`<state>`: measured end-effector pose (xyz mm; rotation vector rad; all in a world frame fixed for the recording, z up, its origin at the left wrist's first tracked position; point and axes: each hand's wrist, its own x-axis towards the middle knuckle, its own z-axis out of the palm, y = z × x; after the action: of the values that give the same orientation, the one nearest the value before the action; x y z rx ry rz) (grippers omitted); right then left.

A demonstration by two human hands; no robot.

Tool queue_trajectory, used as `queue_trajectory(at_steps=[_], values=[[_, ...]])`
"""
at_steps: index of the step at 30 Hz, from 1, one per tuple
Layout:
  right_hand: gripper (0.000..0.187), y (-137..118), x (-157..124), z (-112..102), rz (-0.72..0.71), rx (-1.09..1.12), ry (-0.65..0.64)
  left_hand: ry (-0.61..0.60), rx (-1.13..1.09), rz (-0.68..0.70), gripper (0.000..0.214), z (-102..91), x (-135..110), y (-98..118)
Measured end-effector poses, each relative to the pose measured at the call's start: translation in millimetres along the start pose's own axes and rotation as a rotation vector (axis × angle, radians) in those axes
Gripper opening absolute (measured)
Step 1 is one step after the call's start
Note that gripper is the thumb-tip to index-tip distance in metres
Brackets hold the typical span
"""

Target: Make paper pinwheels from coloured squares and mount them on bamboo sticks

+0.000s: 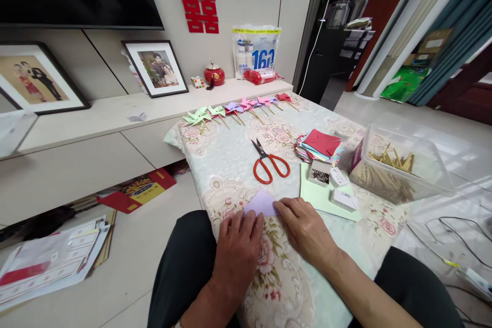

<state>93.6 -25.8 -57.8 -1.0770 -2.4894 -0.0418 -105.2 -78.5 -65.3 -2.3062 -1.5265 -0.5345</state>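
Observation:
A purple sheet of paper (262, 202), folded into a triangle, lies on the flowered tablecloth in front of me. My left hand (241, 240) has its fingertips on the paper's lower left edge, fingers slightly bent; its thumb is hidden. At the right corner, my right hand (305, 225) grips the paper with its fingers close together. Scissors with orange handles (271, 164) lie partly open just beyond the paper. To the right, a small open box of metal pins or fasteners (319, 175) rests on light green paper (307, 200), beside small white boxes (343, 199).
Several paper pinwheels on sticks (246, 106) line the table's far edge. Behind the small boxes sits a stack of coloured paper squares (322, 142). A clear plastic bin (430, 174) of thin sticks stands at the right edge. Beyond is a white cabinet (103, 136) with framed photos.

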Motion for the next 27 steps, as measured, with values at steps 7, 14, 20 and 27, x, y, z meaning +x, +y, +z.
queue_trajectory(at_steps=[7, 14, 20, 27], values=[[0.033, 1.1, 3.4, 2.6, 0.058, 0.096, 0.012, 0.019, -0.015, -0.037, 0.033, 1.8, 2.6, 2.9], [0.031, 5.1, 2.2, 5.4, 0.185, 0.294, 0.045, 0.045, -0.028, -0.172, 0.033, 1.5, -4.6, 19.9], [0.030, 1.4, 3.8, 1.6, 0.305, 0.435, 0.043, 0.064, -0.012, -0.183, 0.033, 4.1, -1.6, 33.4], [0.038, 1.8, 5.7, -3.4, 0.524, 0.676, -0.041, 0.036, 0.053, -0.068, 0.032, 2.1, 4.2, 39.7]])
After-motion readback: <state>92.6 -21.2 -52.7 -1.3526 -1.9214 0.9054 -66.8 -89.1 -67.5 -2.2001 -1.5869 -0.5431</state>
